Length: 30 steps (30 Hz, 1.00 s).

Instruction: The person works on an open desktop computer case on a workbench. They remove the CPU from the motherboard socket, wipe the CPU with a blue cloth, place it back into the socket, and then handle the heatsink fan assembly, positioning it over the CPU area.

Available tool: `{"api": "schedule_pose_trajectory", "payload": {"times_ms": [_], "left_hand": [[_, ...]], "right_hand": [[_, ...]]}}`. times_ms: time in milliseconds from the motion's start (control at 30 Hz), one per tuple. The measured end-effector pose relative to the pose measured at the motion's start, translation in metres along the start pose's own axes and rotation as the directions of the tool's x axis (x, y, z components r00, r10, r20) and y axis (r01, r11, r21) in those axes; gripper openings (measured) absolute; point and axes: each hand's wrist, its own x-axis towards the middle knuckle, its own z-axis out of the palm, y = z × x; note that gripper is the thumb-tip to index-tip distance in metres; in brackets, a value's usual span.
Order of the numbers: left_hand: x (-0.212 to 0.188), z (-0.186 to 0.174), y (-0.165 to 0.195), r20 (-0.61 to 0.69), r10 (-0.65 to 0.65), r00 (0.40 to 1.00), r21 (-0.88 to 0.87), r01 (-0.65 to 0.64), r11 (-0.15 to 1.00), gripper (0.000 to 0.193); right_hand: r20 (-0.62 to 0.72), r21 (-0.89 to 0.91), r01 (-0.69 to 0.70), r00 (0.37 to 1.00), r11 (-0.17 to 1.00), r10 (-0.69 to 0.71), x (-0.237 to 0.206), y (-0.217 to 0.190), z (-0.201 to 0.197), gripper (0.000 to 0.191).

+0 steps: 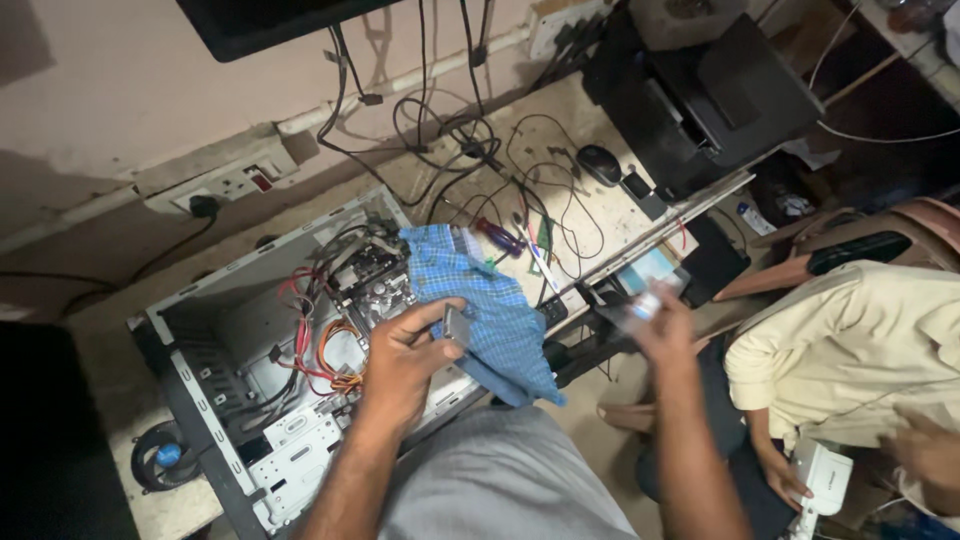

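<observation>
The left hand [408,350] was closed around a small flat grey part [457,326], pinched between thumb and fingers, and it rested against a blue checked cloth [490,310]. The cloth was draped over the right edge of an open computer case [250,330], hanging down toward the near side. The case lay on its side on the bench [610,215], white-walled, with red and orange wires [320,350] bundled inside just left of the hand and a circuit board [375,275] just beyond it.

The right hand [660,320] was well to the right of the cloth, blurred, gripping a small pale object [645,305] whose kind could not be told.

Farther out on the bench, black cables [480,150] lay tangled, with a black mouse [598,163] to their right and a screwdriver with a dark handle [497,236] near the far end of the cloth. A black printer [710,90] stood at the far right. A wall socket [225,185] sat to the far left, above the case.

At the near right, another person in a cream shirt [860,350] sat holding a white device [820,480].
</observation>
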Motion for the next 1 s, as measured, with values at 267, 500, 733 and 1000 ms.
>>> {"api": "schedule_pose_trajectory", "payload": {"times_ms": [267,500,733,1000], "left_hand": [[-0.019,-0.017,-0.012,-0.075,0.051,0.996,-0.088,-0.058,0.994,0.046],[-0.036,-0.033,-0.015,-0.146,0.044,0.988,-0.167,-0.068,0.984,0.048],[-0.040,-0.037,-0.009,-0.120,0.075,0.990,-0.038,-0.080,0.996,0.047],[-0.038,-0.031,0.005,-0.123,0.100,0.987,0.095,-0.089,0.992,0.044]], "right_hand": [[0.326,-0.100,-0.185,0.922,0.978,0.208,0.094,0.095,0.187,0.020],[0.440,-0.359,0.166,0.898,0.919,0.010,0.002,0.082,0.254,0.052],[0.867,-0.498,0.571,0.352,0.652,0.354,-0.137,0.050,0.305,0.065],[0.856,-0.511,0.860,0.509,0.001,0.092,-0.198,0.027,0.319,0.042]]}}
